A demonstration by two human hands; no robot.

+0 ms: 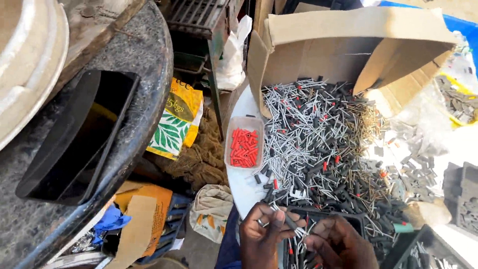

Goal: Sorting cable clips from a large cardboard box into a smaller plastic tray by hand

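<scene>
I see a torn cardboard box (348,45) behind a wide heap of grey pins with black and red sleeves (323,144) on the white bench (241,187). A clear tub of red sleeves (244,146) sits at its left. My left hand (261,239) pinches one black-sleeved pin (290,222); my right hand (341,244), partly cut off, curls beside it, grip unclear.

**Colours on the busy table**

The small plastic tub (244,142) is see-through and full of bright red caps (244,148). The big pile of pins (323,144) is silver, black and gold, with little red dots. The cardboard box (348,45) is plain brown. The table (241,187) is white. The bag (177,122) is yellow with green leaves. A cloth (110,219) is blue. The tray (74,134) is black.
</scene>
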